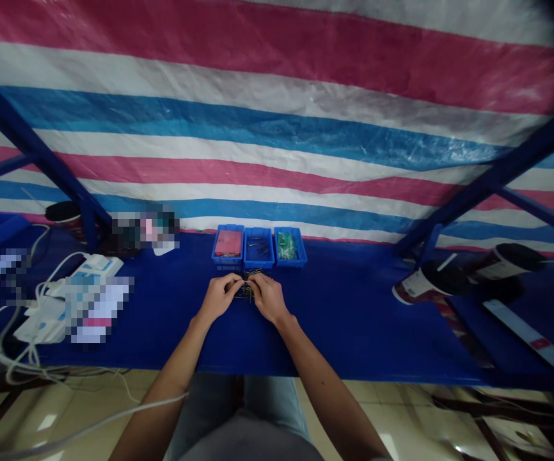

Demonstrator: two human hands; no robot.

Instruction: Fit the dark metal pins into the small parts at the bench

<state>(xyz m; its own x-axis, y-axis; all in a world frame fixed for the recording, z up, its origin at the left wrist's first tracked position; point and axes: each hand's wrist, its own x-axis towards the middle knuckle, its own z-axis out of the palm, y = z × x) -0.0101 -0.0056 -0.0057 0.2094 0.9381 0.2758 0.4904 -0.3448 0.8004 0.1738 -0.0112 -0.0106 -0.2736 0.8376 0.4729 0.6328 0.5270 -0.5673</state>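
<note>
My left hand [220, 296] and my right hand [267, 296] meet over a small pile of thin, brownish pieces [245, 292] on the blue table. Both hands are pinched closed with fingertips nearly touching; whatever lies between them is too small to name. Just beyond stand three small blue bins side by side. Flat pink pieces fill the left bin [228, 263]. A few thin dark pieces lie in the middle bin [258, 264], and small green and clear items are in the right bin [291, 263].
White power strips [95, 264] with tangled cables lie at the left. Toward the right, a cup [409, 288] lies tilted, with another cup [490, 264] and a flat pale device [521, 330] beyond. Blue metal bars slant up on both sides.
</note>
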